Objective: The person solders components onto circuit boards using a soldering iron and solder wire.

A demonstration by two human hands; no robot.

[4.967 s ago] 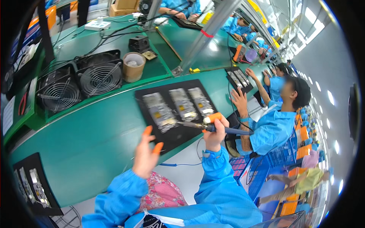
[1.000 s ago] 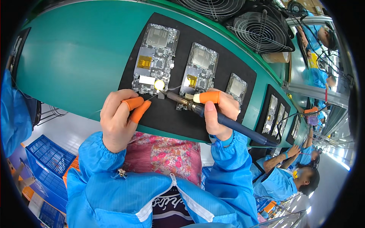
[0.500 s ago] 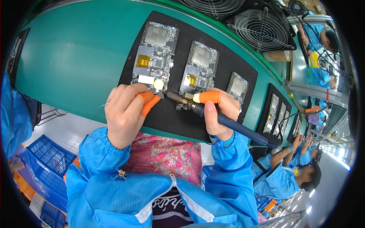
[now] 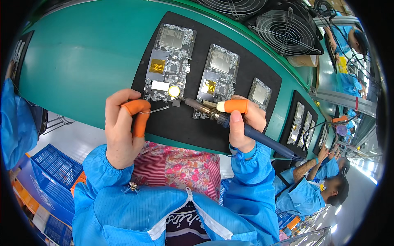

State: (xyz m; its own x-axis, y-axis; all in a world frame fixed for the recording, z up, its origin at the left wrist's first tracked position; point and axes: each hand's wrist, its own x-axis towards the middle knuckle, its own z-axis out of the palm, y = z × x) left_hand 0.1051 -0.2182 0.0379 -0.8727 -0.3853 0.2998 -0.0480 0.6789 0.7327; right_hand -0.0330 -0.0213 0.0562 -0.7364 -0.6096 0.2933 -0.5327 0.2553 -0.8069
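Note:
My right hand grips a dark blue soldering iron, its tip at the lower right corner of the left circuit board. Beside the tip are a round, brightly lit yellow-white part and a small grey tab at the board's edge. My left hand, closed with orange finger cots on two fingers, holds a thin silvery wire that points right, just below the board and apart from it. A second circuit board lies partly behind my right hand, and a third board sits further right.
The boards rest on a black mat over a green worktop. Black fans with wire guards stand at the far edge. Another mat with boards lies to the right, near co-workers in blue. Blue crates stand lower left.
My left hand has drawn back left and down from the board's corner, uncovering the grey tab and showing the wire. The iron's tip stays by the same corner.

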